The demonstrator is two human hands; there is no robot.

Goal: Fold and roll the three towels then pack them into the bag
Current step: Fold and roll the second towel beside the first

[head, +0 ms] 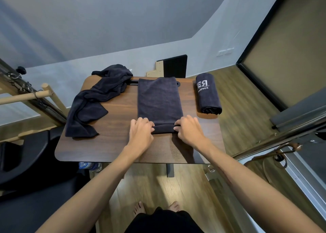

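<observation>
Status from my end: one of three done. Rolled towel [208, 95] sits finished at the right edge of the table [109, 144], logo up, well apart from the hands.

Second one in progress: folded towel [159, 100] lies flat in a long strip mid-table, far end at the back edge. Near end is just turned over into a thin roll. Left hand [141, 132] grips the roll's left end, right hand [189, 130] grips its right end, fingers curled over the top of the roll on both. I judge the rolling has barely begun; nearly the full strip is left.

Third: loose towel [95, 100] is crumpled at the left, unfolded, draped to the table's left edge.

I see no bag in view, so packing isn't started.
</observation>
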